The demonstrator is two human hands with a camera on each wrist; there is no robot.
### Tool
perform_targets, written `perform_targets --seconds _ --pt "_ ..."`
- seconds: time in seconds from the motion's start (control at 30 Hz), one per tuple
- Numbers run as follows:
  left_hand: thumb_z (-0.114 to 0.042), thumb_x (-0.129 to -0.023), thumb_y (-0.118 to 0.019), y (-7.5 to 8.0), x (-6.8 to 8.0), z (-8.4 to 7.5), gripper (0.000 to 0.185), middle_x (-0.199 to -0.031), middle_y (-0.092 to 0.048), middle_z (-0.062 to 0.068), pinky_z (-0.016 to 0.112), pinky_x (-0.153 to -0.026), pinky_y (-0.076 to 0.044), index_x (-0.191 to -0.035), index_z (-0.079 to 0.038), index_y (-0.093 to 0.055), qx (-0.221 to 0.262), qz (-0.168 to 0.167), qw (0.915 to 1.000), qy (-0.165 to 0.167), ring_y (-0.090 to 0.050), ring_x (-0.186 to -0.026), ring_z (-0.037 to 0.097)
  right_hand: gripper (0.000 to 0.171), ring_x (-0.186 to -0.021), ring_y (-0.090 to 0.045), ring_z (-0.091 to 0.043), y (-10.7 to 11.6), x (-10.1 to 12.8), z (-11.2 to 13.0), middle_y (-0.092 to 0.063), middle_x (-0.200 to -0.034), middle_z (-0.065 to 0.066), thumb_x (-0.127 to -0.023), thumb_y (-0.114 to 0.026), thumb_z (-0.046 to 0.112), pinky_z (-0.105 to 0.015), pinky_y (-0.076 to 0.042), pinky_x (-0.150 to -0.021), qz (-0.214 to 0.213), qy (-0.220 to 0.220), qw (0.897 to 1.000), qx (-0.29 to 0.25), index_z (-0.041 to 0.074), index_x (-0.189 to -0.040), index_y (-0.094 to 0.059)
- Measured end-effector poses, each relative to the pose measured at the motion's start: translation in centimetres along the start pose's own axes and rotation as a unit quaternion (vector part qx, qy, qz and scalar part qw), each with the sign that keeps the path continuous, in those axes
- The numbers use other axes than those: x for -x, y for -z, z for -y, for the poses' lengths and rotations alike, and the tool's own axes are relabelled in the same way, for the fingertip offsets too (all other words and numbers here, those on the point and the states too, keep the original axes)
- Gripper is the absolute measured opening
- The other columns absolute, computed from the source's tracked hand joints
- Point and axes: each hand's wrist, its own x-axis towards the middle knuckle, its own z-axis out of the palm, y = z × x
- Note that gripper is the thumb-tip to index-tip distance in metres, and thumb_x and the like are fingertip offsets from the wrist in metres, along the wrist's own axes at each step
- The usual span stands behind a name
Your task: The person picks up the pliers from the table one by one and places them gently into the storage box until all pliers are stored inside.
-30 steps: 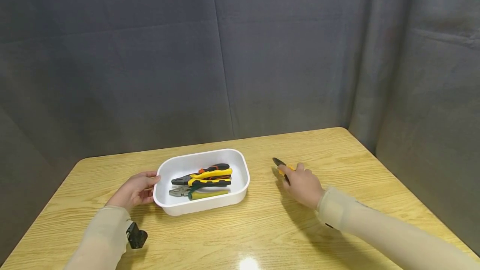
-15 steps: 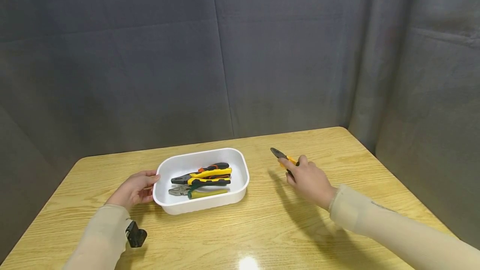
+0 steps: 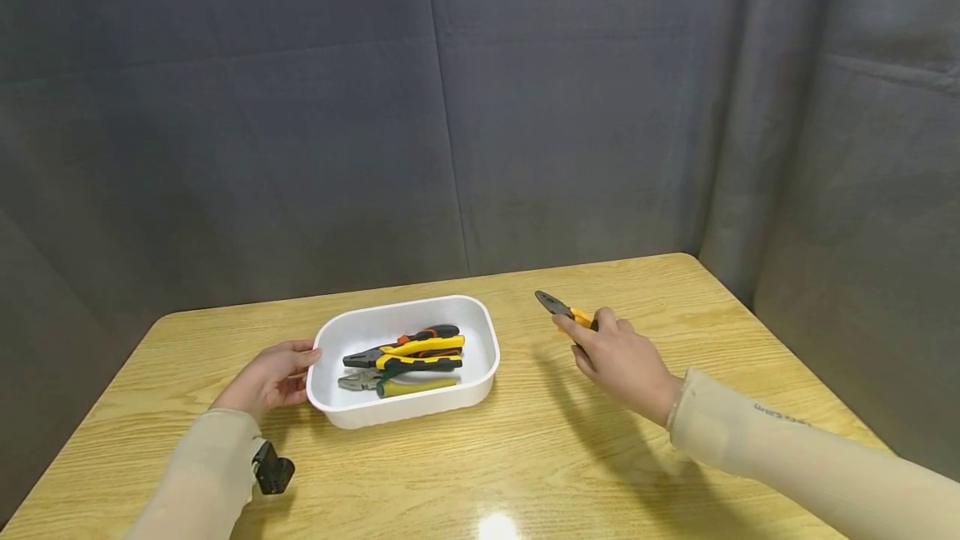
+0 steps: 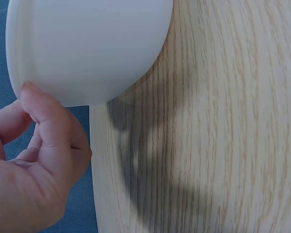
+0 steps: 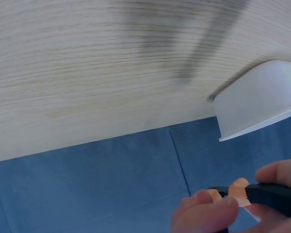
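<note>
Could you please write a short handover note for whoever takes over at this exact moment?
Right hand: grips yellow-handled pliers, lifted off the table, to the right of the white tray.
Left hand: fingers curled against the tray's left end.
Done: three pliers lie inside the tray.
Left: the held pliers are not yet in the tray.
</note>
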Motion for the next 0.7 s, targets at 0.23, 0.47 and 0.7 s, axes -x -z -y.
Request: perform_targets --seconds 0.23,0.47,0.7 --pt "-0.012 -0.102 -0.051 0.0 0.2 -0.3 0.049 -0.086 -0.052 0.005 0.021 -0.058 -0.053 -0.143 0.004 -0.031 -0.01 0.001 0.9999 0.005 -0.051 -0.066 0.011 0.042 -0.052 -0.039 -0.02 0.1 -0.4 0.1 -0.047 -0.085 -0.016 -0.089 -0.066 0.011 -0.024 -0.033 -0.039 -0.011 0.022 1.0 -0.005 0.017 -0.131 -0.06" --pt "-0.011 -0.101 -0.051 0.0 0.1 -0.6 0.048 -0.086 -0.052 0.006 0.021 -0.057 -0.053 -0.142 0.004 -0.032 -0.007 -0.003 1.0 0.004 -0.051 -0.065 0.011 0.043 -0.056 -0.041 -0.019 0.4 -1.0 0.6 -0.047 -0.085 -0.014 -0.09 -0.066 0.011 -0.023 -0.035 -0.04 -0.014 0.045 0.999 -0.013 0.019 -0.132 -0.058" --pt "-0.013 -0.102 -0.051 0.0 0.1 0.1 0.047 -0.089 -0.052 0.006 0.021 -0.058 -0.052 -0.142 0.003 -0.032 -0.014 -0.003 0.9999 0.009 -0.05 -0.068 0.013 0.044 -0.056 -0.044 -0.02 0.1 -1.5 1.0 -0.048 -0.087 -0.015 -0.087 -0.068 0.01 -0.023 -0.037 -0.04 -0.008 0.074 0.997 0.005 0.018 -0.129 -0.058"
